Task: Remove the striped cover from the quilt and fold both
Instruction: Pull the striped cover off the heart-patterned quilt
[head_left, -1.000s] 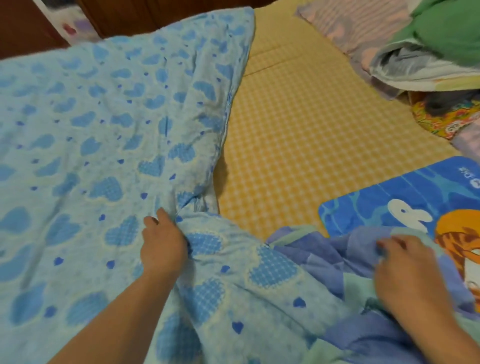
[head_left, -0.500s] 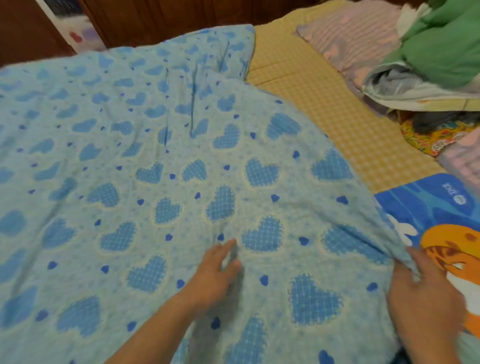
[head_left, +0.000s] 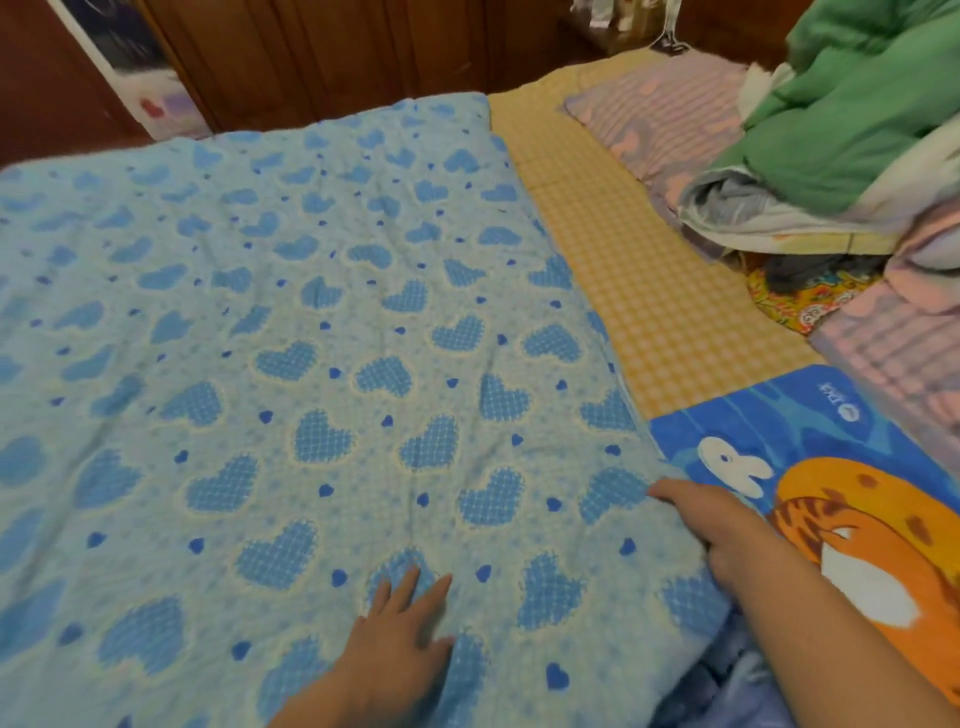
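quilt (head_left: 311, 364) lies flat over the bed's (head_left: 649, 291) left side. left hand (head_left: 400, 644) rests open on it; right hand (head_left: 727, 530) grips its right edge.

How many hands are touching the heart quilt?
2. The left hand lies flat on the quilt near the bottom middle. The right hand grips the quilt's right edge, beside the cartoon mat.
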